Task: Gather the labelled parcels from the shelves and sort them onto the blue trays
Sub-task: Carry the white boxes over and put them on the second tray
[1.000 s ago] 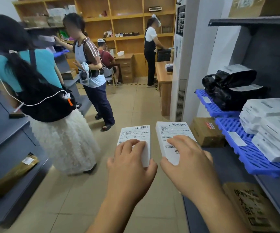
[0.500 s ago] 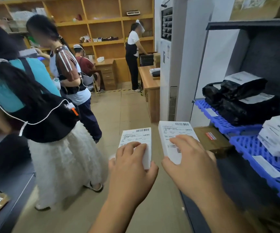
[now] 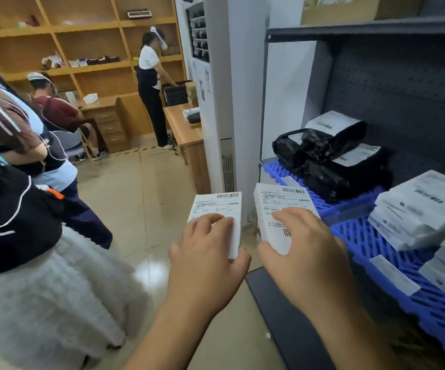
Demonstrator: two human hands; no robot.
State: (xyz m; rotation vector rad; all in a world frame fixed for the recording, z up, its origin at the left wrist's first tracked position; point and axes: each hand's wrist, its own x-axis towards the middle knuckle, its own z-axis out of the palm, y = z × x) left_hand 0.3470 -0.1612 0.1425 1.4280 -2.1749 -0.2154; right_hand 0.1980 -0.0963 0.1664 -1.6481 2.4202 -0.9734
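Carrying: you are mid-delivery, one white labelled box in each hand, level with the shelf unit on your right.
Left hand: fingers curled over the top face of the left box, thumb at its near right corner; a firm hold.
Right hand: fingers spread across the label of the right box, thumb under its near edge; likewise held.
Boxes: flat, white, rigid-looking, barcode labels facing up; side by side, just apart, over the floor beside the shelf edge.
Near blue tray: holds a stack of white parcels.
Far blue tray: holds black bagged parcels.
Next move: likely a swing right to set each box on its matching tray; the white stack looks the probable home, though you cannot read the labels from here.
Watch: people stand close on your left.
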